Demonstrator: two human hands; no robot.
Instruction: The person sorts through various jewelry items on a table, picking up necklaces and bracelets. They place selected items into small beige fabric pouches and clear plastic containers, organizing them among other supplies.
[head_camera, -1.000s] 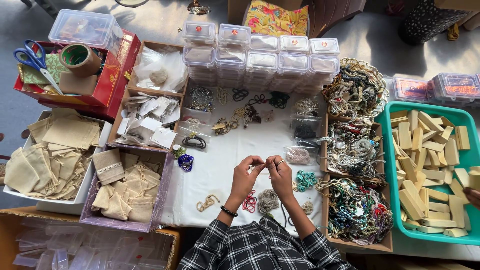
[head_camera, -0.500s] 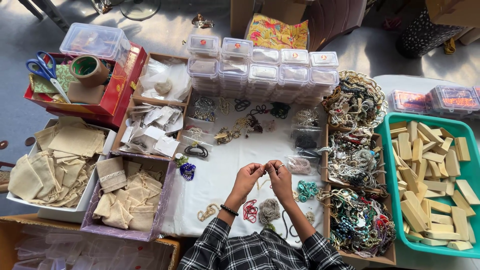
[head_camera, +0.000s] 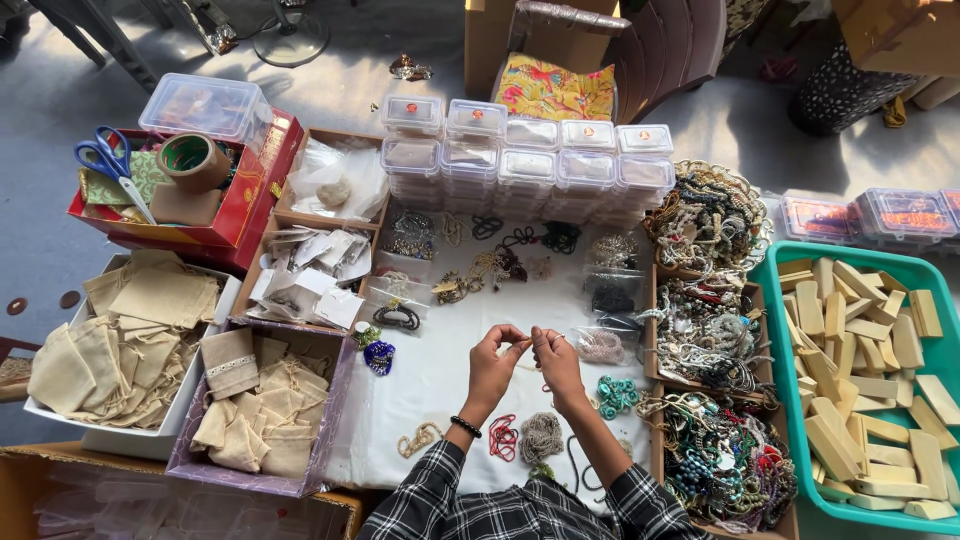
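Roughly at the left edge of the frame, a white tray (head_camera: 150, 430) holds flat beige cloth pouches, and above it a red box (head_camera: 235, 205) carries blue-handled scissors (head_camera: 108, 160) and a roll of brown tape (head_camera: 193, 160). Just right of the tray, a purple-rimmed box (head_camera: 325, 440) holds more beige drawstring pouches. Moving toward the centre, a white cloth (head_camera: 430, 370) is scattered with small beaded pieces; a blue beaded ornament (head_camera: 379, 356) lies lower left of the hands.

At lower centre, the left hand (head_camera: 492, 365) and right hand (head_camera: 557, 362) are raised close together, both coming from plaid sleeves at the bottom edge. A dark beaded bracelet (head_camera: 465, 427) sits on the left wrist. The thumb and forefinger of each hand are pressed together, pinching a thin thread (head_camera: 528, 343) that runs in the small gap between the 2 sets of fingertips (head_camera: 519, 337); it is too fine to tell more. Below the hands lie a red bead loop (head_camera: 503, 437) and a grey bead coil (head_camera: 541, 436), with turquoise beads (head_camera: 617, 394) just right.

At top centre stand stacked clear plastic boxes (head_camera: 528, 160). Farther right, wooden trays (head_camera: 655, 330) hold tangled bead necklaces, and at the right edge a teal basket (head_camera: 775, 400) is filled with pale wooden blocks.
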